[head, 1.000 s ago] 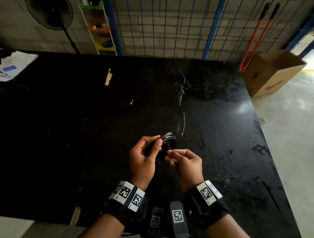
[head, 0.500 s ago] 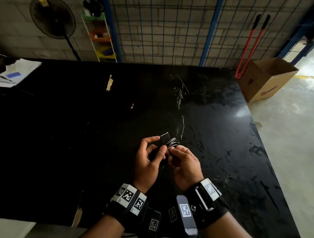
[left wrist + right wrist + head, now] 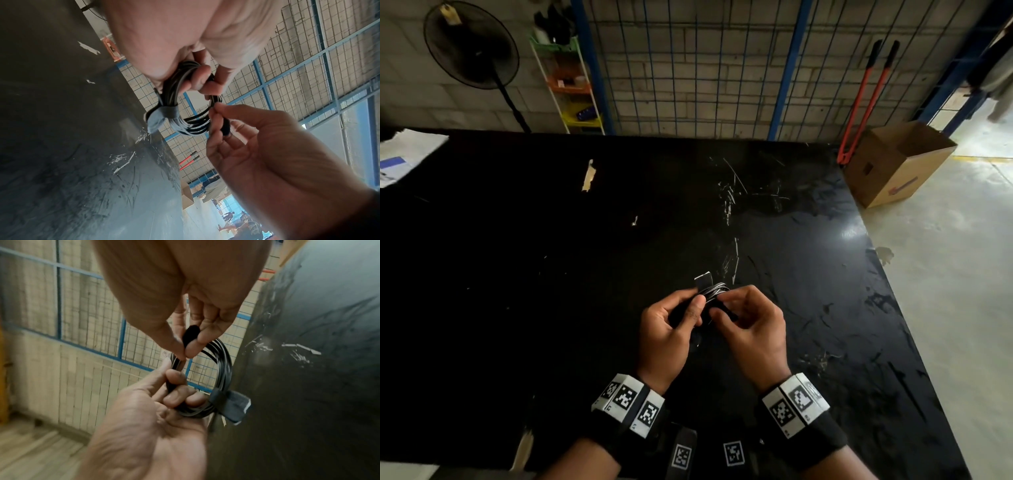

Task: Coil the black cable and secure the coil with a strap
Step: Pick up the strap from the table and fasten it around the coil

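The black cable (image 3: 717,291) is wound into a small coil that I hold just above the black table (image 3: 551,274). A grey strap (image 3: 162,115) (image 3: 228,402) wraps one side of the coil, and its loose end (image 3: 703,281) sticks up. My left hand (image 3: 688,308) (image 3: 197,78) grips the coil with its fingers curled through the loops. My right hand (image 3: 722,306) (image 3: 187,348) pinches the coil's opposite side and a short black piece (image 3: 191,335). Whether that piece is a plug or a strap end I cannot tell.
An open cardboard box (image 3: 897,161) and red-handled bolt cutters (image 3: 866,99) stand on the floor past the table's far right corner. A wire mesh fence (image 3: 688,68) runs behind the table. White papers (image 3: 404,154) lie at the far left, near a standing fan (image 3: 470,44).
The strap's loose end has come up above the coil. My right hand has moved in against the coil, and both hands now sit closer together.
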A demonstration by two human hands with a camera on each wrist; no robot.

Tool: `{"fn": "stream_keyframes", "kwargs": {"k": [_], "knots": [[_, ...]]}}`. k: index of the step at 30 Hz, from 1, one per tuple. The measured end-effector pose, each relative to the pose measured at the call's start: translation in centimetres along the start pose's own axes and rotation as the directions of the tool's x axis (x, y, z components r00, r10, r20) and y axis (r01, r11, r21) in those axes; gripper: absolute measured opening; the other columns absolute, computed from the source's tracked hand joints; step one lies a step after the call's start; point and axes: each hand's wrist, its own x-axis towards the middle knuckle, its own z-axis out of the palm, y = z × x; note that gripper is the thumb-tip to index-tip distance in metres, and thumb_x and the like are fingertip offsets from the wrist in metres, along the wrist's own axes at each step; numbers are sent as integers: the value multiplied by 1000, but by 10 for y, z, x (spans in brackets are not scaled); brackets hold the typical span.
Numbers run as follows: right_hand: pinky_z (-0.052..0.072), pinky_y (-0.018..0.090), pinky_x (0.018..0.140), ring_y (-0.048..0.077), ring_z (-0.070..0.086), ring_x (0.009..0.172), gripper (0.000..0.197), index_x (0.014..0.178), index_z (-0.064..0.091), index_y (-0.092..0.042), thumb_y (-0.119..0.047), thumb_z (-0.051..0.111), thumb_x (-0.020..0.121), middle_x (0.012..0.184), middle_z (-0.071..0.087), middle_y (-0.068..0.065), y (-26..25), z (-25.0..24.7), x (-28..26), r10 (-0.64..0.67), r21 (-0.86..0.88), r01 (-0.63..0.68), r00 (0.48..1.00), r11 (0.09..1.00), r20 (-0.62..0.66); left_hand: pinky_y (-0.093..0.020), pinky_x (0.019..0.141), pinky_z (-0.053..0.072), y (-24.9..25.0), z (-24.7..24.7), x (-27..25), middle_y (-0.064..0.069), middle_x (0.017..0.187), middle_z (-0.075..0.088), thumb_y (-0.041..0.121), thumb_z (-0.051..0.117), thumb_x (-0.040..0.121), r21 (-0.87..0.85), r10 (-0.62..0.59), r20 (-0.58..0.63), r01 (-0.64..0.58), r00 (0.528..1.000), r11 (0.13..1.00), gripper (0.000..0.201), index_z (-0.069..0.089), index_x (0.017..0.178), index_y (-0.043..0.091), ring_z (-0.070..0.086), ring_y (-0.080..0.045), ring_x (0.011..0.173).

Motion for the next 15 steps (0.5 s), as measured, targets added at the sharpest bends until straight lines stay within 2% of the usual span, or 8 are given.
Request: {"fn": "stream_keyframes", "kwargs": {"k": [3,6,8,11,13,15], "knots": [[56,19,66,10,69,74,24,91,74,-18,-2,82,75,86,71,-7,5,-5,-3,-230,-255,223,973,941,1,-25,70,53,0,3,0,13,68,71,20,71,96,7,-2,4,2,1000,1000,11,79,100,24,64,-4,67],[53,19,65,7,65,73,19,93,75,-16,-5,79,79,88,66,-6,7,-11,-4,-364,-377,358,929,854,59,-25,70,53,0,3,0,11,68,71,18,70,97,18,-6,27,6,1000,1000,13,80,103,23,64,-5,67],[54,18,66,8,66,74,15,97,76,-15,-8,78,83,90,66,-5,6,-16,-3,-411,-420,407,908,811,86,-26,72,54,1,2,1,8,69,71,19,70,97,34,7,55,-9,998,999,13,80,105,21,65,-7,68],[51,15,65,8,63,71,13,98,78,-15,-9,76,87,88,65,-5,4,-24,3,-449,-458,447,886,768,113,-28,73,55,2,-1,4,5,67,70,28,71,92,81,25,100,-33,995,996,18,80,104,19,66,-8,67],[53,22,63,9,61,69,12,96,78,-16,-10,76,86,86,62,-6,3,-29,8,-439,-450,449,888,772,134,-27,74,56,3,-4,5,4,66,71,32,71,90,138,36,155,-58,987,989,23,80,105,16,68,-8,66],[53,26,64,9,60,73,8,92,76,-15,-11,77,85,87,58,-7,3,-37,13,-418,-429,450,892,784,172,-26,73,56,5,-8,7,4,68,73,28,72,93,191,50,223,-94,973,977,19,79,105,14,70,-8,66]]}}
